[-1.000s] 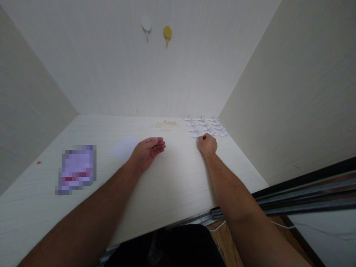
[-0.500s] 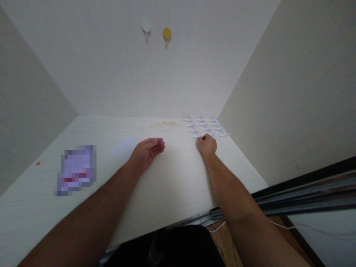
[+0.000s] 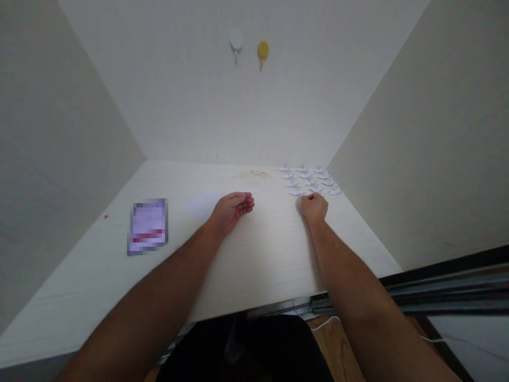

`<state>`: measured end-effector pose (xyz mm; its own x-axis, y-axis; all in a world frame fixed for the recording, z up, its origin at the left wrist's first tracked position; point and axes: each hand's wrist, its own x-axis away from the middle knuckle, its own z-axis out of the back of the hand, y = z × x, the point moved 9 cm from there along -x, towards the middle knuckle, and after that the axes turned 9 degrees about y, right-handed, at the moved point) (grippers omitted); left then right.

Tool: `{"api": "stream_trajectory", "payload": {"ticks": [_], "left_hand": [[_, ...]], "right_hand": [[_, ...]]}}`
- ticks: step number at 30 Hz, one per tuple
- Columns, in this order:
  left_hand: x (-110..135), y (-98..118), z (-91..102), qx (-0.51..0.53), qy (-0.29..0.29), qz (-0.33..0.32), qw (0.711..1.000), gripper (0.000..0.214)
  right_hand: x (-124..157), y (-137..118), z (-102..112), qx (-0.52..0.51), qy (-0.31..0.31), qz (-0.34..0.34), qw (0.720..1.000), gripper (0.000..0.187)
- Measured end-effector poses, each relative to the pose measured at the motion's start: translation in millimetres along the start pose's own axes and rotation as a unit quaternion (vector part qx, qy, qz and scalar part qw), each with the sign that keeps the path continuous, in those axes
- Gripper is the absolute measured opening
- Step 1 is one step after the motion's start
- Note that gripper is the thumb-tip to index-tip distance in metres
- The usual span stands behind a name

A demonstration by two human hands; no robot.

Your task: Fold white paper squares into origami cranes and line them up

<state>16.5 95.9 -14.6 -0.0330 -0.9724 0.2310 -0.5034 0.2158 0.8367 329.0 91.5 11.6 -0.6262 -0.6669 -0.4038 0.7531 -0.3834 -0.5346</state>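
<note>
My left hand (image 3: 234,211) rests on its side on the white table with nothing in it, fingers loosely curved and apart from the thumb. Behind its wrist lies a sheet of white paper (image 3: 200,203), partly covered. At the right, my right hand (image 3: 315,207) is closed, its fingertips against the nearest white folded paper crane (image 3: 295,193); the pinch itself is mostly hidden. Several more paper cranes (image 3: 304,176) stand in rows just beyond that hand, close to the back wall.
A blurred purple packet (image 3: 148,225) lies on the table (image 3: 254,270) at left, with a small red bit (image 3: 106,216) farther left. A brownish stain (image 3: 254,174) marks the back. White hook (image 3: 236,41) and yellow hook (image 3: 263,50) hang on the wall. Walls close both sides.
The head view has turned left, so everything sits farther right in the picture. Both hands keep nearly the same pose and place on the table.
</note>
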Motion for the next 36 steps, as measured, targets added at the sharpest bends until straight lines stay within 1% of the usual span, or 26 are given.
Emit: {"api": "stream_trajectory", "payload": {"ticks": [8,12,14,16,19,21,23,24,25,27,29,31,32,33,34,35,36], "left_hand": [[1.3,0.3,-1.5,0.006,-0.002,-0.001,1.0,0.012],[0.0,-1.1,-1.8,0.006,-0.004,0.0,1.0,0.012],[-0.6,-1.6,-2.1,0.005,-0.008,-0.001,1.0,0.012],[-0.8,-1.7,-2.3,0.003,-0.011,-0.003,1.0,0.012],[-0.7,-1.1,-1.4,0.004,-0.012,-0.006,1.0,0.012],[0.0,-0.9,-1.1,0.005,-0.014,-0.007,1.0,0.012],[1.2,-1.4,-2.0,0.002,-0.022,-0.008,1.0,0.013],[2.1,-1.8,-3.0,0.0,-0.027,-0.009,1.0,0.014],[3.1,-2.0,-4.3,-0.004,-0.032,-0.011,0.999,0.016],[5.2,-0.3,-6.3,-0.006,-0.034,-0.024,0.999,0.019],[6.9,4.3,-7.4,-0.017,-0.029,-0.047,0.998,0.021],[6.8,12.2,-1.7,-0.061,0.007,-0.076,0.995,0.019],[6.5,18.7,3.9,-0.108,0.036,-0.099,0.989,0.016],[6.8,29.0,11.9,-0.171,0.079,-0.137,0.973,0.014],[8.1,41.0,19.1,-0.246,0.12,-0.178,0.945,0.012],[9.9,53.1,25.9,-0.318,0.16,-0.213,0.91,0.01],[11.5,64.2,31.0,-0.381,0.187,-0.242,0.873,0.01]], "right_hand": [[1.6,-0.8,3.3,0.003,0.004,0.001,1.0,0.018],[14.3,-6.9,2.7,-0.004,-0.008,-0.004,1.0,0.016],[26.6,-15.9,0.8,-0.03,-0.013,-0.001,0.999,0.015],[40.7,-30.7,-5.3,-0.077,-0.033,0.008,0.996,0.014],[58.4,-56.4,-18.0,-0.148,-0.06,-0.003,0.987,0.014],[68.3,-78.0,-32.4,-0.211,-0.102,-0.011,0.972,0.013],[77.4,-97.7,-48.8,-0.271,-0.155,-0.025,0.95,0.012],[80.4,-105.5,-54.1,-0.287,-0.168,-0.026,0.943,0.013],[81.2,-111.7,-55.4,-0.297,-0.161,-0.016,0.941,0.014],[81.9,-115.8,-57.8,-0.314,-0.152,-0.015,0.937,0.015],[82.9,-117.9,-60.5,-0.342,-0.165,-0.008,0.925,0.018],[83.1,-117.6,-62.2,-0.361,-0.176,-0.01,0.916,0.019],[83.0,-118.1,-62.5,-0.357,-0.179,-0.006,0.917,0.019],[82.7,-119.3,-62.0,-0.354,-0.176,0.0,0.918,0.018],[82.7,-120.5,-62.2,-0.351,-0.176,0.004,0.92,0.018],[82.9,-121.8,-62.4,-0.348,-0.175,0.006,0.921,0.017],[83.1,-123.0,-62.9,-0.347,-0.175,0.007,0.921,0.017]]}}
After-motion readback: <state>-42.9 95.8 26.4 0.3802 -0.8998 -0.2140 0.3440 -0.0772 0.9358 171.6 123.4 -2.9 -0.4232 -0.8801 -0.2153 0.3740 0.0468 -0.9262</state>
